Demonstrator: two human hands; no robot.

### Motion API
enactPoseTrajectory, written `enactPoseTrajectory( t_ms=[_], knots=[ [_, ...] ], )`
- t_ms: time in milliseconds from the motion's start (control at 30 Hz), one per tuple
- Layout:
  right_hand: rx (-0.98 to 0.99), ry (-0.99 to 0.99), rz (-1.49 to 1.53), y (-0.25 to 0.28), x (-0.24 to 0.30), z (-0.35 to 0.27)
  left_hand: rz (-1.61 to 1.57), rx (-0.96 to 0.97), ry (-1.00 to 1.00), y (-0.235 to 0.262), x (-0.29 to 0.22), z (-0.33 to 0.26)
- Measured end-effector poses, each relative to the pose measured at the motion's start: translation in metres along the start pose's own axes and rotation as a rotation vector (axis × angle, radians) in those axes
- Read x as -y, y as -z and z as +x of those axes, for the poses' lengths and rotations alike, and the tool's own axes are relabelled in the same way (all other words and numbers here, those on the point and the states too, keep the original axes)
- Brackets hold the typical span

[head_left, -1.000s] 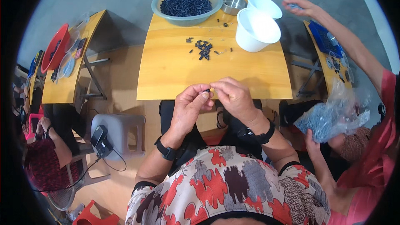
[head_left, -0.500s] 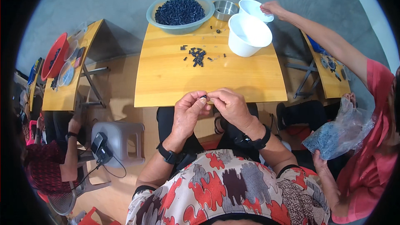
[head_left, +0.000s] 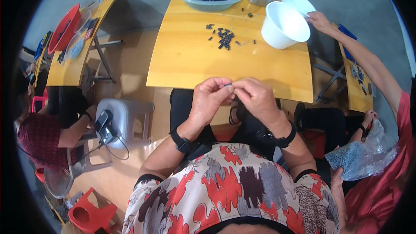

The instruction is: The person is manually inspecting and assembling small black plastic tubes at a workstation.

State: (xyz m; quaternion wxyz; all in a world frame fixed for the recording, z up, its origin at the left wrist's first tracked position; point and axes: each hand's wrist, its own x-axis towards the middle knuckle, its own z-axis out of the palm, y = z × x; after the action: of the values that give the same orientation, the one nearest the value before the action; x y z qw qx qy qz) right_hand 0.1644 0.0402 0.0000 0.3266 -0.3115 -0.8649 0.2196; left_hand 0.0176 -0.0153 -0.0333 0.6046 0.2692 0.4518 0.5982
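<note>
Above my lap, just off the table's near edge, both hands meet fingertip to fingertip. My left hand (head_left: 211, 99) is closed, thumb against fingers, pinching a small black cylindrical piece (head_left: 228, 85) that is mostly hidden. My right hand (head_left: 258, 99) is closed too, its thumb and forefinger pressed together at the piece's end; anything in them is too small to make out. Beyond my hands, a loose pile of short black cylindrical pieces (head_left: 225, 40) lies on the yellow wooden table (head_left: 190, 63).
At the back stand a wide bowl (head_left: 208, 6) heaped with black pieces, a metal bowl (head_left: 261, 0) and a white tub (head_left: 281, 39). A co-worker's hand (head_left: 320, 21) grips another white tub (head_left: 301, 1). A bag of bluish bits (head_left: 346, 160) is held at right; a grey stool (head_left: 125, 108) stands left.
The view has shifted, so the table sits higher and further right in it. The co-worker's hand remains at the rear white tub. My hands stay together around the small piece.
</note>
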Motion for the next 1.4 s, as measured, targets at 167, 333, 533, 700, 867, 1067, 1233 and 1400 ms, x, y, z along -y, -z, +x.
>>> enactPoseTrajectory(
  t_ms=[167,333,533,700,867,1067,1233,1400],
  knots=[
    [0.003,-0.209,0.350,-0.002,0.000,-0.001,-0.132,0.059,0.051,0.005,-0.004,0.001],
    [-0.016,-0.245,0.455,-0.005,-0.006,-0.003,-0.261,0.082,0.060,0.006,-0.005,0.000],
    [-0.058,-0.167,0.415,0.006,0.006,0.010,-0.293,0.135,0.011,0.006,-0.012,-0.006],
    [-0.059,0.076,0.178,0.013,0.007,0.018,-0.238,0.174,-0.043,0.006,-0.014,-0.009],
    [-0.028,0.028,0.227,0.013,0.009,0.016,-0.182,0.159,-0.053,0.010,-0.011,-0.009],
    [0.043,-0.136,0.323,0.014,0.009,0.013,-0.103,0.182,-0.085,0.010,-0.013,-0.013],
    [0.003,-0.210,0.448,0.014,0.015,0.015,-0.057,0.191,-0.106,0.007,-0.018,-0.016],
    [0.038,-0.153,0.430,0.018,0.017,0.016,-0.058,0.198,-0.113,0.007,-0.018,-0.018]
  ],
)
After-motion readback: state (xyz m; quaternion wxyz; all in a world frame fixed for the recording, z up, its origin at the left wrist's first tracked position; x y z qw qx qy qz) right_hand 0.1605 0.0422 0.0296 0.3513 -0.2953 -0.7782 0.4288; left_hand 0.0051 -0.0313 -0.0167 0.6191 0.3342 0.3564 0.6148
